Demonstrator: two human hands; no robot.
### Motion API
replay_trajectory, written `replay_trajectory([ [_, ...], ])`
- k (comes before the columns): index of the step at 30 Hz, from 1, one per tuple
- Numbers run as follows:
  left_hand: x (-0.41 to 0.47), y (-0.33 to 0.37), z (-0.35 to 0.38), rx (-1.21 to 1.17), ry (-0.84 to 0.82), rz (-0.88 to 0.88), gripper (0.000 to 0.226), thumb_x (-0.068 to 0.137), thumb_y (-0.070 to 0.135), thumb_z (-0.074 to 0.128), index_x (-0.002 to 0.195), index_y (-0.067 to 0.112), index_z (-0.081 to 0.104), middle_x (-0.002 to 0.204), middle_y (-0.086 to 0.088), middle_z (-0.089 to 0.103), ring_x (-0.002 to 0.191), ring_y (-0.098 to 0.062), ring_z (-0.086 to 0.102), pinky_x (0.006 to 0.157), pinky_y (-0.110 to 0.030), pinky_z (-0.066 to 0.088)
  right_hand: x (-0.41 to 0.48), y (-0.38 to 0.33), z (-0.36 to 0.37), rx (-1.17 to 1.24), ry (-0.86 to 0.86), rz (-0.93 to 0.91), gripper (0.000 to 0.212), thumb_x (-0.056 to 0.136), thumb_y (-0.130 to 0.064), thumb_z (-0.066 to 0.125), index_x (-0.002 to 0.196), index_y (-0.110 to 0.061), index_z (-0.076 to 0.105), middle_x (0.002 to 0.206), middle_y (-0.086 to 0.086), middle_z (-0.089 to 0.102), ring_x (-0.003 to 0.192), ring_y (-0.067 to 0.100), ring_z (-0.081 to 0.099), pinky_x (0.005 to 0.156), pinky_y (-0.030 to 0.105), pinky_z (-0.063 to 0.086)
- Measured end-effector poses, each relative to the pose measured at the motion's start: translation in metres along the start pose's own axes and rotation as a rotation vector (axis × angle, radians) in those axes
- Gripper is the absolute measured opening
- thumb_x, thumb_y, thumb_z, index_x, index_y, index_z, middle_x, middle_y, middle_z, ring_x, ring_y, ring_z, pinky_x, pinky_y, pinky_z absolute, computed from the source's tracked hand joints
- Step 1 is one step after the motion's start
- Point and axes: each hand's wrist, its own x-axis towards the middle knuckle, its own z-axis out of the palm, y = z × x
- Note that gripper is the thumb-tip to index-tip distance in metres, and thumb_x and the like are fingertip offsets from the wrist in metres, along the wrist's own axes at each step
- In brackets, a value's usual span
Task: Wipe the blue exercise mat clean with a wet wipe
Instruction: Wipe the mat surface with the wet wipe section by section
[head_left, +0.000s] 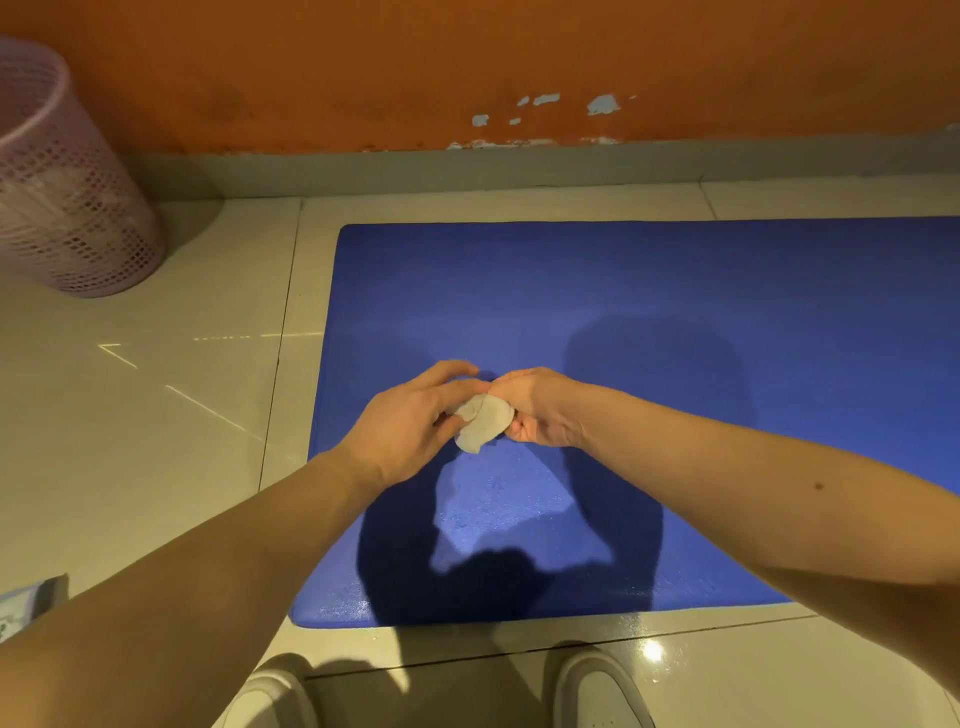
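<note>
Both hands meet above the near-left part of the mat and share one wet wipe. The left hand (410, 421) pinches the wipe's left edge between thumb and fingers, its index finger stretched out over the top. The right hand (540, 410) has its fingers curled under and around the wipe's other end. The wet wipe (483, 423) is a small, white, crumpled wad of soft cloth-like sheet, bunched between the two hands and hanging a little below them, apart from the mat's surface.

The blue exercise mat (649, 280) lies flat on the floor beneath the hands. It is a rectangle with rounded corners and a fine grainy texture; its right side runs out of view. Dark shadows of the arms fall across it, and the lit patch between them shows a speckled, damp-looking sheen that reaches the near edge.

The floor (156, 415) is glossy pale tile with thin dark joints. On it, well left of the mat by the wall, stands a pink plastic mesh wastebasket (78, 208), round and tapered. The orange wall (311, 78) has chipped paint showing pale blue patches, above a grey skirting strip (467, 166). Two white shoes (597, 691) stand just short of the mat's near edge. A grey object (31, 603) at the left border is too cut off to identify.
</note>
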Motion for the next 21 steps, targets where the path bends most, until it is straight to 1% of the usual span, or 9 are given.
replay_trajectory([
  [2, 0.001, 0.0, 0.002, -0.053, 0.059, -0.103, 0.022, 0.097, 0.027, 0.06, 0.118, 0.032, 0.066, 0.122, 0.019, 0.056, 0.09, -0.01, 0.06, 0.078, -0.038, 0.055, 0.002, 0.004, -0.005, 0.069, -0.072, -0.01, 0.019, 0.093, -0.02, 0.073, 0.106, -0.006, 0.07, 0.098, 0.013, 0.075, 0.08, 0.019, 0.066, 0.079, 0.024, 0.053],
  [4, 0.003, 0.001, 0.002, -0.125, 0.122, -0.255, 0.011, 0.096, 0.028, 0.062, 0.106, 0.027, 0.067, 0.1, 0.015, 0.061, 0.082, -0.01, 0.058, 0.076, -0.037, 0.053, -0.001, 0.005, -0.008, 0.081, -0.093, -0.038, 0.026, 0.1, -0.031, 0.065, 0.108, -0.006, 0.067, 0.089, 0.008, 0.07, 0.073, 0.016, 0.065, 0.068, 0.021, 0.053],
  [5, 0.005, 0.001, 0.002, -0.158, 0.14, -0.325, 0.009, 0.095, 0.029, 0.062, 0.103, 0.027, 0.066, 0.093, 0.014, 0.062, 0.079, -0.01, 0.058, 0.074, -0.035, 0.053, -0.001, 0.005, -0.01, 0.074, -0.087, -0.077, 0.032, 0.101, -0.037, 0.063, 0.11, -0.007, 0.066, 0.094, 0.007, 0.07, 0.081, 0.017, 0.068, 0.072, 0.022, 0.055],
  [7, 0.009, 0.001, 0.002, -0.212, 0.134, -0.403, 0.008, 0.095, 0.031, 0.063, 0.1, 0.025, 0.065, 0.083, 0.012, 0.063, 0.073, -0.01, 0.059, 0.067, -0.03, 0.049, 0.001, 0.006, -0.011, 0.059, -0.1, -0.216, 0.044, 0.098, -0.041, 0.065, 0.13, -0.011, 0.062, 0.127, 0.005, 0.067, 0.116, 0.019, 0.065, 0.095, 0.032, 0.056],
  [9, 0.012, 0.0, 0.003, -0.286, 0.113, -0.433, 0.004, 0.095, 0.028, 0.063, 0.095, 0.024, 0.065, 0.077, 0.01, 0.064, 0.067, -0.01, 0.058, 0.064, -0.026, 0.045, 0.001, 0.008, -0.01, -0.034, -0.128, -0.359, 0.053, 0.095, -0.031, 0.072, 0.143, -0.018, 0.055, 0.144, 0.0, 0.058, 0.132, 0.017, 0.056, 0.11, 0.038, 0.047],
  [12, 0.018, -0.002, 0.006, -0.454, 0.147, -0.504, 0.005, 0.094, 0.026, 0.066, 0.093, 0.022, 0.066, 0.081, 0.006, 0.069, 0.071, -0.013, 0.064, 0.067, -0.026, 0.054, 0.004, 0.006, -0.009, -0.16, -0.08, -0.444, 0.025, 0.094, -0.013, 0.073, 0.116, -0.004, 0.07, 0.119, 0.018, 0.072, 0.113, 0.032, 0.069, 0.101, 0.044, 0.055],
  [16, 0.032, -0.012, 0.012, -0.673, 0.248, -0.657, 0.014, 0.099, 0.021, 0.062, 0.096, 0.01, 0.07, 0.079, 0.0, 0.072, 0.062, -0.008, 0.063, 0.065, -0.029, 0.056, 0.02, -0.002, -0.013, 0.071, -0.028, -0.372, 0.005, 0.095, -0.006, 0.07, 0.096, -0.003, 0.065, 0.105, 0.021, 0.072, 0.093, 0.029, 0.074, 0.079, 0.037, 0.064],
  [18, 0.04, -0.03, 0.017, -0.521, 0.245, -0.731, 0.017, 0.1, 0.023, 0.06, 0.105, 0.011, 0.07, 0.095, -0.003, 0.074, 0.078, -0.015, 0.067, 0.081, -0.037, 0.058, 0.035, -0.011, -0.021, 0.083, 0.116, -0.388, 0.011, 0.095, -0.006, 0.069, 0.088, -0.007, 0.061, 0.101, 0.019, 0.069, 0.094, 0.031, 0.072, 0.078, 0.042, 0.064],
  [21, 0.048, -0.056, 0.022, -0.098, 0.039, -0.753, 0.042, 0.095, 0.029, 0.067, 0.133, 0.015, 0.059, 0.135, -0.006, 0.058, 0.118, -0.03, 0.058, 0.099, -0.043, 0.051, 0.059, -0.032, -0.046, -0.3, 0.539, -0.516, 0.014, 0.093, -0.015, 0.066, 0.085, -0.012, 0.054, 0.085, 0.006, 0.061, 0.081, 0.026, 0.061, 0.069, 0.037, 0.052],
])
